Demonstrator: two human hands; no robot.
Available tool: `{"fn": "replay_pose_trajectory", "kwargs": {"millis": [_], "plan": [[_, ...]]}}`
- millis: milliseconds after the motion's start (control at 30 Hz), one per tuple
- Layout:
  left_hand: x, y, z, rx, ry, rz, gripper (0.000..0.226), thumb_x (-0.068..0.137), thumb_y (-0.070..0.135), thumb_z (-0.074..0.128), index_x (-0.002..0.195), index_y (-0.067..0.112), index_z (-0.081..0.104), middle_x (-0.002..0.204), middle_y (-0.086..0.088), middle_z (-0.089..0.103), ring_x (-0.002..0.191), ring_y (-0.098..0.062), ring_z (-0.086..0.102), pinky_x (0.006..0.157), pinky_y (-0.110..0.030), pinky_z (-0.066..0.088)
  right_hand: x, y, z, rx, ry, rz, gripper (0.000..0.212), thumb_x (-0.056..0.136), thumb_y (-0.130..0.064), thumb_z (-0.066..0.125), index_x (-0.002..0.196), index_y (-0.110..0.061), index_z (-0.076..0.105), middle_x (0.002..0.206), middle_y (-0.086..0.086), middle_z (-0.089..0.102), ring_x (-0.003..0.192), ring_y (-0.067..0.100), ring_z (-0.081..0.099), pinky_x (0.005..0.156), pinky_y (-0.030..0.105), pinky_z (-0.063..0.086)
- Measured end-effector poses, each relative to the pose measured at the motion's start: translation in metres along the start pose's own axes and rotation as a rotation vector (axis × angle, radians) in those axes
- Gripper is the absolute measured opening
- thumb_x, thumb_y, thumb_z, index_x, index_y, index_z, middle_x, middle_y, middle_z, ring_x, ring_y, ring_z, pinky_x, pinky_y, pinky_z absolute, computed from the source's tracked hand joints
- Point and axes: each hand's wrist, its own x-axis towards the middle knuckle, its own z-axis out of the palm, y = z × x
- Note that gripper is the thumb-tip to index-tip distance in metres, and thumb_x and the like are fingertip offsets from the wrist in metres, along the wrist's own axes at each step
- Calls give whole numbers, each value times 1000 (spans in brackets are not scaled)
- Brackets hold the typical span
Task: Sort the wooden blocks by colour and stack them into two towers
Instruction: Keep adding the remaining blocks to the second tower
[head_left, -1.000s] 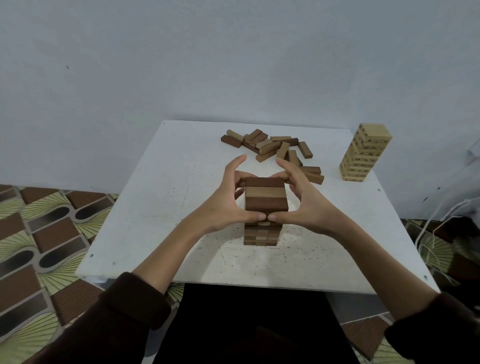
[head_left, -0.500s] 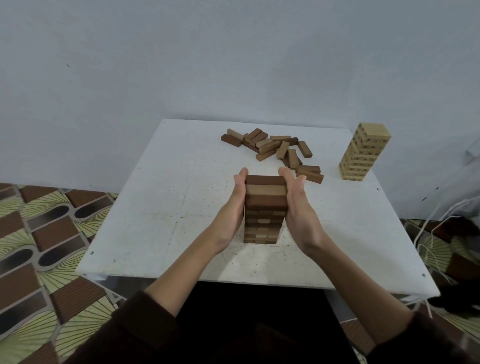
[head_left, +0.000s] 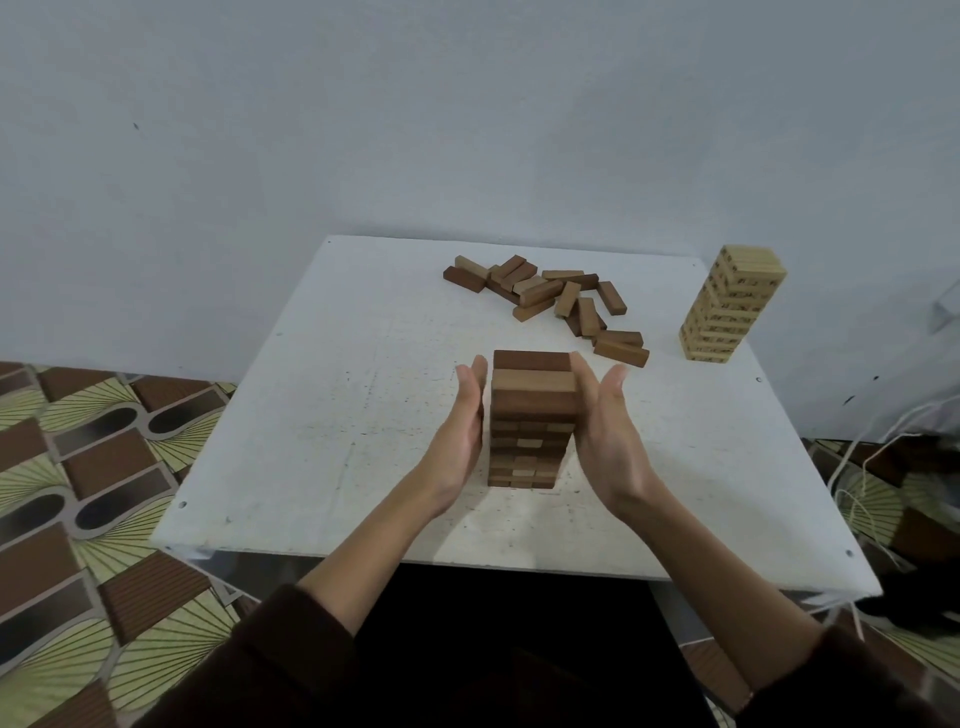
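Observation:
A tower of dark brown blocks (head_left: 530, 421) stands near the middle of the white table (head_left: 322, 415). My left hand (head_left: 460, 436) lies flat against the tower's left side with straight fingers. My right hand (head_left: 608, 436) is flat beside the right side, fingertips at the top, palm slightly apart lower down. A pile of loose brown blocks (head_left: 550, 299) lies at the back of the table. A tall tower of light wooden blocks (head_left: 730, 312) stands at the back right.
The table stands against a pale wall. A patterned floor (head_left: 78, 493) shows at the left. White cords (head_left: 862, 467) hang past the table's right edge. Dark sleeves cover both forearms at the bottom.
My hands went from pinching the top blocks with thumbs and fingers to lying flat along the tower's two sides. The right palm has since eased a little away.

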Motion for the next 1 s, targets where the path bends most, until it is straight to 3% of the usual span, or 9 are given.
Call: {"fn": "replay_pose_trajectory", "kwargs": {"millis": [133,267,333,400,567,667,800,900,1000], "plan": [[9,-3,-16,48,126,-4,128,46,101,28,151,29,17,158,13,16,144,-6,12,120,-35,8,28,7,-26,-164,240,-43,59,101,-46,11,142,-12,38,147,4,40,136,19,34,112,34,23],[33,-3,-40,231,214,-18,73,88,73,18,145,29,30,152,8,28,139,-9,26,118,-34,18,86,8,-61,-652,429,-70,32,100,-9,31,124,3,50,130,19,48,120,31,41,95,31,33],[45,-1,-51,395,197,3,32,102,45,24,119,24,42,125,3,42,107,1,43,95,-9,33,112,14,-76,-917,385,-27,36,95,1,35,129,-1,48,135,18,43,124,32,36,97,36,33],[59,1,-56,537,212,-6,17,104,28,30,104,17,43,107,0,41,83,3,40,71,-7,35,126,21,-84,-1084,336,17,38,92,4,39,127,-4,51,131,17,44,120,33,36,93,39,36],[77,-3,-59,704,120,16,33,100,22,43,127,8,54,122,1,53,111,-7,46,94,-20,35,127,28,-59,-878,141,-147,27,93,0,47,115,-9,61,111,2,48,107,15,43,88,20,32],[91,-6,-60,777,87,30,32,98,18,46,128,9,54,131,-3,53,121,-15,48,103,-27,38,136,25,-44,-784,124,-188,17,90,0,54,104,-6,60,106,2,48,95,12,49,71,8,36],[107,-2,-52,816,58,55,33,97,18,49,129,12,52,136,-4,49,124,-16,44,105,-30,37,145,21,-44,-865,306,-189,2,92,-10,56,92,-8,55,109,5,47,91,15,47,73,22,39],[118,-1,-48,886,-32,111,34,97,19,50,131,14,50,141,-2,44,130,-17,37,111,-35,31,147,25,-59,-1099,513,-170,15,94,-9,50,104,-4,60,114,10,51,105,23,46,82,31,43],[131,-1,-45,969,-131,164,41,98,17,48,139,15,43,149,-1,35,136,-17,28,113,-33,21,145,35,-71,-1240,581,-23,34,85,3,50,118,-2,55,122,13,50,113,28,43,86,36,43]]}}
